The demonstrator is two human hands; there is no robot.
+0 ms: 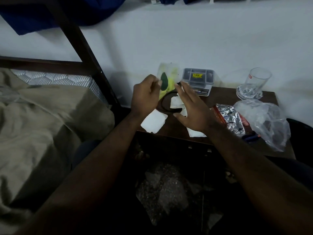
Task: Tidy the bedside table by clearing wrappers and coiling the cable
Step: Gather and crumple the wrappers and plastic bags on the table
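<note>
**A:** Where is the cable sitting?

**B:** The black cable (163, 102) is looping between the two hands, over the left end of the dark wood counter (220, 98). A yellow-green packet (169, 77) is showing just behind it.

**A:** Left hand?

**B:** The left hand (145, 97) is hovering at the loop's left edge, with its fingers curling in toward the thumb. It is too blurred to tell what it is pinching.

**A:** Right?

**B:** The right hand (191, 109) is reaching over the loop. Its fingers are spread apart and fairly straight, and the tips are meeting the cable's upper end.

**A:** Wrappers?

**B:** White paper scraps (153, 122) are lying under and around the hands. A foil wrapper (232, 117) is lying further right, touching a clear plastic bag (265, 122). A boxed toy car (198, 80) and a drinking glass (257, 78) are standing behind, near the wall.
</note>
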